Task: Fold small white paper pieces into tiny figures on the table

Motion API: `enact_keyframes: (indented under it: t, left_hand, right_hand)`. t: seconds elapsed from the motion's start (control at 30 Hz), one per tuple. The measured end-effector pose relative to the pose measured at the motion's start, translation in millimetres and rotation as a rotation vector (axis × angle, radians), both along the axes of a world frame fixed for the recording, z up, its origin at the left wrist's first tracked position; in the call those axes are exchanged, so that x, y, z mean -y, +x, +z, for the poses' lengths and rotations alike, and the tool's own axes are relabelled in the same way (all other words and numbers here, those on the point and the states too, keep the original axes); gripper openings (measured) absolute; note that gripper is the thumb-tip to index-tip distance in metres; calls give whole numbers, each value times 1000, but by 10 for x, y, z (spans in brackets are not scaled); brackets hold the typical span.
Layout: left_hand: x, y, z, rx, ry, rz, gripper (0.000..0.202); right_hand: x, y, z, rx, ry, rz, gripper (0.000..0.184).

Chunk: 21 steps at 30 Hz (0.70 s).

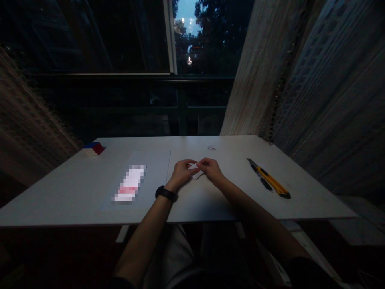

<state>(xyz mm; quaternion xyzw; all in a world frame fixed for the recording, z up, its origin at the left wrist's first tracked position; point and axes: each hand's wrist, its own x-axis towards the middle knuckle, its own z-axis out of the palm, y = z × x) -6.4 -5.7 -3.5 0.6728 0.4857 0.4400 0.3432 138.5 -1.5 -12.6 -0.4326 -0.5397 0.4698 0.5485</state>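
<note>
Both my hands meet over the middle of a white table [75, 192]. My left hand [181, 172], with a black watch on its wrist, and my right hand [211, 168] each pinch a small piece of white paper [197, 173] between fingertips. The paper hangs just above the tabletop, partly hidden by my fingers. It is too dim to make out the paper's shape.
A yellow and black utility knife [269, 179] lies on the table to the right. A blurred white and pink item [130, 183] lies to the left, a red and blue block [94, 148] at the far left corner. A small pale scrap [211, 147] lies beyond my hands. Curtains [315, 88] hang on the right.
</note>
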Motion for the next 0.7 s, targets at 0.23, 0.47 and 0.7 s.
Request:
enact_keyframes:
  t: [0.23, 0.47, 0.7]
  left_hand:
    - [35, 13, 80, 143, -75, 41, 45]
    - [58, -14, 163, 324, -144, 8, 49]
    - [56, -13, 164, 371, -161, 11, 49]
  right_hand:
    - [-2, 9, 58, -46, 92, -34, 25]
    - [29, 20, 84, -35, 120, -21, 24]
    - [31, 35, 90, -8, 131, -22, 21]
